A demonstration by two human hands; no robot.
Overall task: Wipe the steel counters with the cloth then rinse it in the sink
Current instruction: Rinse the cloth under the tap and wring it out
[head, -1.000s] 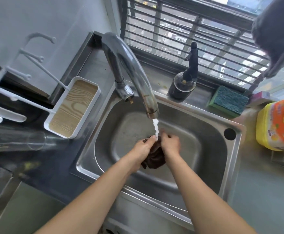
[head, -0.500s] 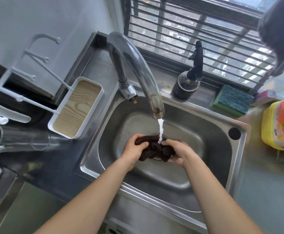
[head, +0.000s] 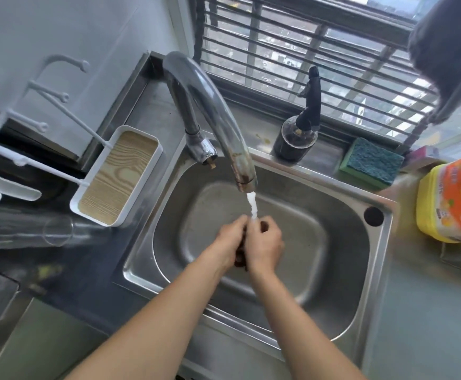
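Over the steel sink [head: 341, 270] my left hand [head: 228, 241] and my right hand [head: 265, 245] are pressed close together, both gripping the dark brown cloth [head: 240, 257] squeezed between them. Only small dark bits of the cloth show between the palms and near the right fingers. A stream of water [head: 252, 207] falls from the curved steel tap [head: 210, 111] onto the top of my hands.
A white drying rack with a wood-grain tray [head: 117, 174] stands left of the sink, with a clear glass [head: 26, 231] lying beside it. Behind the sink are a dark soap dispenser [head: 296, 135] and a green sponge [head: 370, 163]. A yellow detergent bottle [head: 451, 198] stands at right.
My hands, spread apart with the cloth stretched between them half a second ago, have come together and bunched the cloth between the palms under the running water.
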